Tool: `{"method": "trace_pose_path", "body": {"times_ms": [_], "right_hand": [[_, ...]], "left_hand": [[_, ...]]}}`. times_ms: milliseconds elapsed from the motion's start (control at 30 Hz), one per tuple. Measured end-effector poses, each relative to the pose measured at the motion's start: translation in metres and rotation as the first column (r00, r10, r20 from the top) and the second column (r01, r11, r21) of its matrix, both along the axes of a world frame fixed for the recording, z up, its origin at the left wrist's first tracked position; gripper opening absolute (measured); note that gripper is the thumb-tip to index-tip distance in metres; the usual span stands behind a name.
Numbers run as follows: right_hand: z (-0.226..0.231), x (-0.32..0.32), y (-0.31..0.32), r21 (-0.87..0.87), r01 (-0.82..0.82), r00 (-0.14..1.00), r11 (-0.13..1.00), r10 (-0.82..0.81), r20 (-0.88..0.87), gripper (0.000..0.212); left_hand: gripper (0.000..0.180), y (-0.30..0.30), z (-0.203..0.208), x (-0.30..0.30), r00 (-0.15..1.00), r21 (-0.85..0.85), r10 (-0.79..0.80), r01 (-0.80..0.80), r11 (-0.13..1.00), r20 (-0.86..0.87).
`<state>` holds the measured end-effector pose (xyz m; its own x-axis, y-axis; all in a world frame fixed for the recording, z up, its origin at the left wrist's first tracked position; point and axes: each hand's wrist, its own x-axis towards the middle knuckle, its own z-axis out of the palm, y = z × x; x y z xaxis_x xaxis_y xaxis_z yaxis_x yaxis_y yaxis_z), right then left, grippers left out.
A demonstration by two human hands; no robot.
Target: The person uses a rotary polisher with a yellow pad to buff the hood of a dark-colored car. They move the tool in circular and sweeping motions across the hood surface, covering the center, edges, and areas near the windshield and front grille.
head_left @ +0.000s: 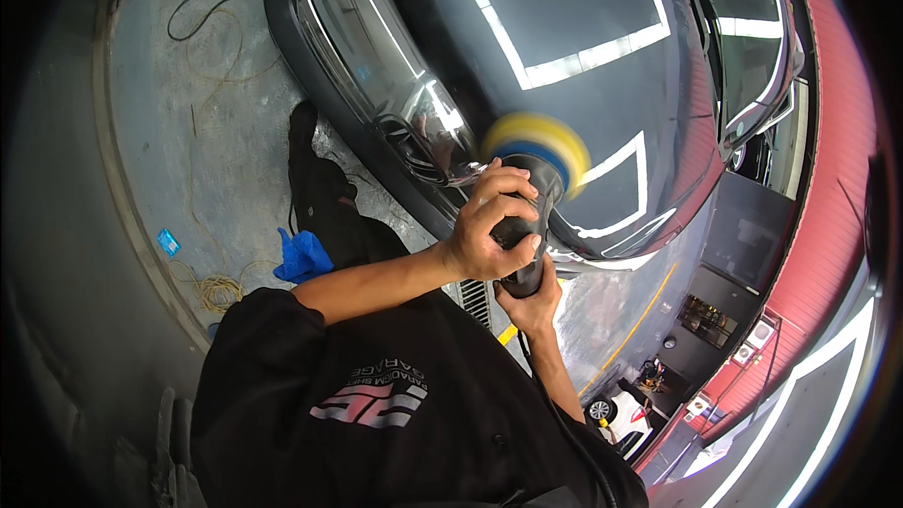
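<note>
A black car polisher (pixel 539 177) with a blue backing plate and a yellow pad (pixel 541 130) leans against the front of a dark grey car, beside the headlight (pixel 435 136). The pad is blurred as if spinning and appears to touch the bonnet (pixel 470 47). My left hand (pixel 494 226) is wrapped over the polisher's head end, thumb across the body. Lower down, my right hand (pixel 534 299) grips the polisher's rear handle; its fingers are partly hidden behind the tool. A dark cord hangs below the handle, beside my right forearm.
A blue cloth (pixel 301 256) is by my left side. Coiled cord (pixel 218 292), a black cable (pixel 212 26) and a small blue packet (pixel 168 242) lie on the grey floor. A drain grate (pixel 475 301) is near the bumper. A white car (pixel 625 425) stands farther right.
</note>
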<state>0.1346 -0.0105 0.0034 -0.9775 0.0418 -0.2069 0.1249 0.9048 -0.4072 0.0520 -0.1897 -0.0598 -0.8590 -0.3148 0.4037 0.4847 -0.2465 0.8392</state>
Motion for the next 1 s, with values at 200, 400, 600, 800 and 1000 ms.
{"method": "trace_pose_path", "body": {"times_ms": [200,400,600,800,1000], "right_hand": [[-0.008,0.003,-0.007,0.045,-0.044,0.998,0.998,0.046,-0.035,0.086],[-0.007,-0.002,-0.024,0.04,-0.038,0.998,0.998,0.04,-0.052,0.086],[0.004,-0.024,-0.063,0.029,0.014,1.0,0.999,-0.014,0.009,0.085],[0.0,-0.033,-0.083,0.039,0.016,1.0,0.999,-0.016,-0.02,0.086],[0.007,-0.037,-0.097,0.073,0.044,0.999,0.996,-0.045,0.002,0.089]], "left_hand": [[0.025,-0.011,-0.007,-0.002,1.0,0.037,0.028,-0.027,0.999,-0.005],[0.024,-0.023,-0.01,-0.01,0.999,0.074,0.053,-0.053,0.996,-0.004],[0.023,-0.046,-0.008,-0.028,0.997,0.105,0.082,-0.082,0.991,0.007],[0.023,-0.068,-0.009,-0.041,0.994,0.152,0.107,-0.108,0.982,0.017],[0.023,-0.078,-0.01,-0.045,0.994,0.131,0.109,-0.108,0.985,-0.005]]}}
